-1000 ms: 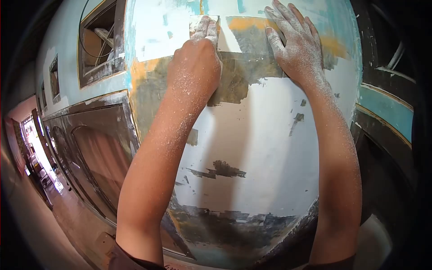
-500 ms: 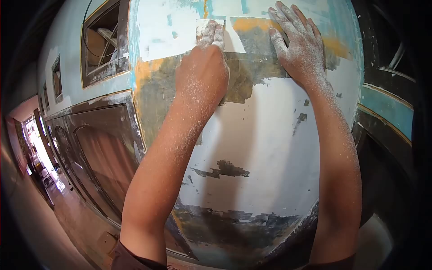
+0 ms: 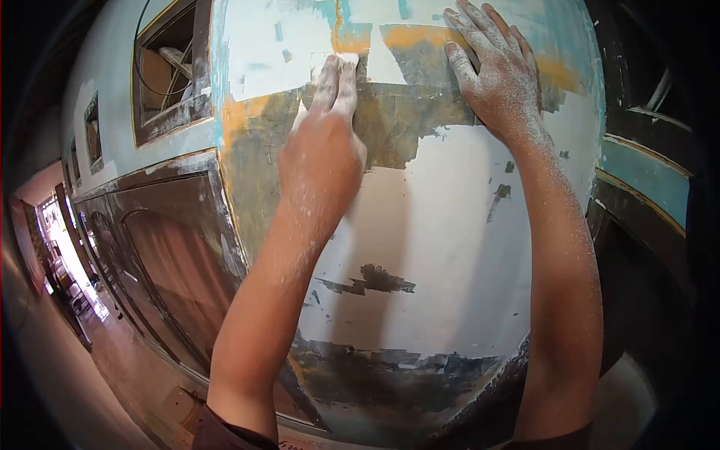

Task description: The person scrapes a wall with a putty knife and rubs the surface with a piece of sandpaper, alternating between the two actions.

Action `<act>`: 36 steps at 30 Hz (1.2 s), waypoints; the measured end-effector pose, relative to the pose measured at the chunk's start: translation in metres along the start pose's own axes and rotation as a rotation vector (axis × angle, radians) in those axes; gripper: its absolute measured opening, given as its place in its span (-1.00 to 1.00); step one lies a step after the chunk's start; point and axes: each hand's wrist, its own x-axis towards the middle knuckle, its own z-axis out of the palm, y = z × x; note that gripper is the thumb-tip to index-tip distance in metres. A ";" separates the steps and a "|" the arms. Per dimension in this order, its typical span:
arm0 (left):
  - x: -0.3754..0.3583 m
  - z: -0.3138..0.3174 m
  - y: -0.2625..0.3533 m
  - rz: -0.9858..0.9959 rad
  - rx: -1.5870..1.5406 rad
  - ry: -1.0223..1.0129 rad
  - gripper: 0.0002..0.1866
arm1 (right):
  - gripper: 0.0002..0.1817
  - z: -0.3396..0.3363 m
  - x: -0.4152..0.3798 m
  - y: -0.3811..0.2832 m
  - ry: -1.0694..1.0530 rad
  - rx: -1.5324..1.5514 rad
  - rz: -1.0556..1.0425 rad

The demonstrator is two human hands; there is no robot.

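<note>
My left hand [image 3: 324,146] presses a small pale, dusty piece of sandpaper [image 3: 348,58] flat against the wall [image 3: 450,225]. Its index and middle fingers stretch upward over the sheet; the thumb and other fingers are hidden. White powder coats those fingers and speckles the forearm. To the upper right, my right hand [image 3: 504,79] lies against the wall with its fingers spread, holding nothing, also covered in white dust. Around both hands the surface is patchy, with white filler, bare grey-brown areas, orange streaks and light blue paint.
At the left are a dark-framed opening [image 3: 174,71] and a brown wooden panel [image 3: 161,255] with a reddish curtain. A passage [image 3: 97,315] leads to a bright doorway. Dark woodwork [image 3: 645,180] borders the wall on the right. Low at the left stands a brown seat [image 3: 180,405].
My left hand has slid down and slightly left with the sandpaper, uncovering a grey and orange patch above. My right hand stays almost in place.
</note>
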 end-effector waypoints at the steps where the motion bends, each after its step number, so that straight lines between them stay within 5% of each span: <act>1: -0.011 0.002 -0.003 0.036 0.027 0.039 -0.19 | -0.43 -0.003 0.000 -0.002 -0.007 0.013 0.020; 5: -0.040 0.000 -0.001 -0.054 0.022 -0.116 -0.15 | -0.45 0.009 0.000 0.008 0.029 -0.016 -0.021; 36: -0.019 0.016 0.004 0.004 0.057 0.006 -0.18 | -0.43 0.008 0.000 0.008 0.000 0.006 0.013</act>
